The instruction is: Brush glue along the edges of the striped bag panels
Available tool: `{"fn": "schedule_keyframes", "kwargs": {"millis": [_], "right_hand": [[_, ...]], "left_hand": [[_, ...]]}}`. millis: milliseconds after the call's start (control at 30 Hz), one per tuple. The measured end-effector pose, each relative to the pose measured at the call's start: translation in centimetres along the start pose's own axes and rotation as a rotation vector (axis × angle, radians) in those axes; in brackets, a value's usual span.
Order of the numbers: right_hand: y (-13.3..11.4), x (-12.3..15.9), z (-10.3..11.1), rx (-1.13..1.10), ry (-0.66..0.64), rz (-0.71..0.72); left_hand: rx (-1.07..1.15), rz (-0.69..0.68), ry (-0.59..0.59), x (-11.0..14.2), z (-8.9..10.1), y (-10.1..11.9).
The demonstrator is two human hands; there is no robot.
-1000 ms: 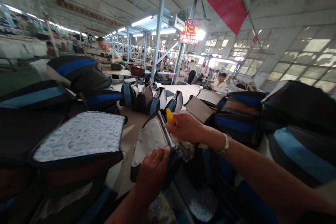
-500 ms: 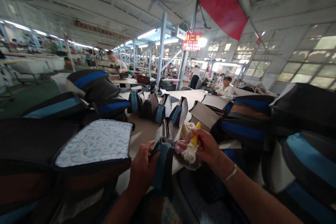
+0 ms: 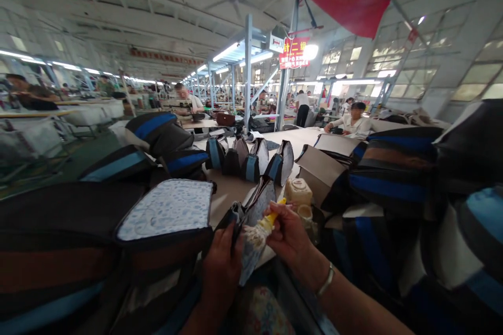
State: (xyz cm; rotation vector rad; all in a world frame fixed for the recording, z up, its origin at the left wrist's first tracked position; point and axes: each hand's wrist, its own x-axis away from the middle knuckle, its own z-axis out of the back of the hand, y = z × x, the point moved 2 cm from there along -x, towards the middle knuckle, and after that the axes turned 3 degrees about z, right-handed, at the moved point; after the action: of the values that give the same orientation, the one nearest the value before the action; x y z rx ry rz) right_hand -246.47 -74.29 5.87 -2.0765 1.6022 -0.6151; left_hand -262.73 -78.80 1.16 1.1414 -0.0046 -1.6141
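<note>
My left hand [image 3: 222,259] is closed around a dark bag piece [image 3: 251,261], holding it up with its pale blue patterned lining turned to the right. Between the thumb and fingers of my right hand [image 3: 288,233] is a yellow-handled brush [image 3: 275,213]. Its white, clotted bristles are at the lining, close to my left fingers; whether they touch it I cannot tell. Just beyond stands another bag piece [image 3: 264,191], upright and with its lining showing. A beige plastic jug [image 3: 299,192] is behind my right hand, with a small pale jar in front of it.
Several small bag pieces [image 3: 251,167] stand upright in a group on the pale table [image 3: 228,196]. Stacked dark bags with blue and brown bands [image 3: 389,183] rise on the right, and more bags [image 3: 58,225] lie on the left. Across the table sits a person in white [image 3: 356,120].
The brush has moved left from beside the jug to the bag piece. My left hand has turned the piece, so its lining shows instead of its blue outer side. The view has shifted left.
</note>
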Motion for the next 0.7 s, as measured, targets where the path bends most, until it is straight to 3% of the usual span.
{"fn": "schedule_keyframes", "kwargs": {"millis": [67, 133, 233, 333, 433, 533, 633, 700], "right_hand": [[-1.8, 0.0, -0.2, 0.056, 0.09, 0.149], [-3.9, 0.3, -0.9, 0.193, 0.154, 0.385], [-5.6, 0.9, -2.7, 0.491, 0.119, 0.646], [-5.5, 0.9, -4.9, 0.833, 0.018, 0.733], [-5.6, 0.8, -6.3, 1.095, 0.033, 0.916], [-5.8, 0.7, -6.9, 1.138, 0.071, 0.978], [-5.3, 0.7, -7.1, 1.248, -0.022, 0.975], [-4.9, 1.0, -7.4, 1.378, -0.078, 1.074]], "left_hand": [[0.187, 0.078, -0.079, -1.3, 0.4, 0.0], [0.343, 0.184, -0.163, -2.5, 1.0, 0.2], [0.48, 0.301, -0.274, -3.7, 1.8, 0.9], [0.549, 0.337, -0.332, -4.1, 2.1, 1.3], [0.59, 0.368, -0.32, -4.1, 2.1, 1.1], [0.598, 0.39, -0.32, -4.0, 1.9, 0.7], [0.623, 0.411, -0.306, -3.9, 1.6, 0.4], [0.607, 0.421, -0.259, -4.0, 1.6, 0.7]]}}
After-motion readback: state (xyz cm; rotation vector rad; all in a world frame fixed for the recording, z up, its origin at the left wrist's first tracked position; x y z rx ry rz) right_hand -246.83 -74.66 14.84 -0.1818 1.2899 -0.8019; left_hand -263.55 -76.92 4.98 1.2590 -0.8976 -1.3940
